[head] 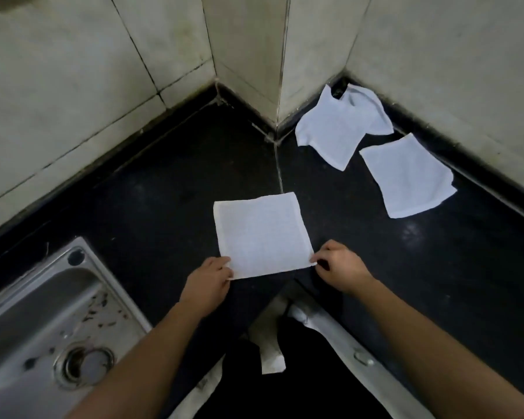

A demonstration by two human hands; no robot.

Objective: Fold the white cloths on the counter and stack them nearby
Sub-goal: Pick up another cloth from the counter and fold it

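A white cloth (262,234) lies spread flat and square on the black counter (164,189) in front of me. My left hand (208,281) pinches its near left corner. My right hand (341,267) pinches its near right corner. Farther back on the right, a second white cloth (406,176) lies flat. A third white cloth (339,128) lies rumpled against the wall corner behind it.
A steel sink (43,322) with a drain sits at the lower left, set into the counter. Tiled walls (248,49) close off the back, with a column jutting out at the centre. The counter's near edge forms an inward corner by my body.
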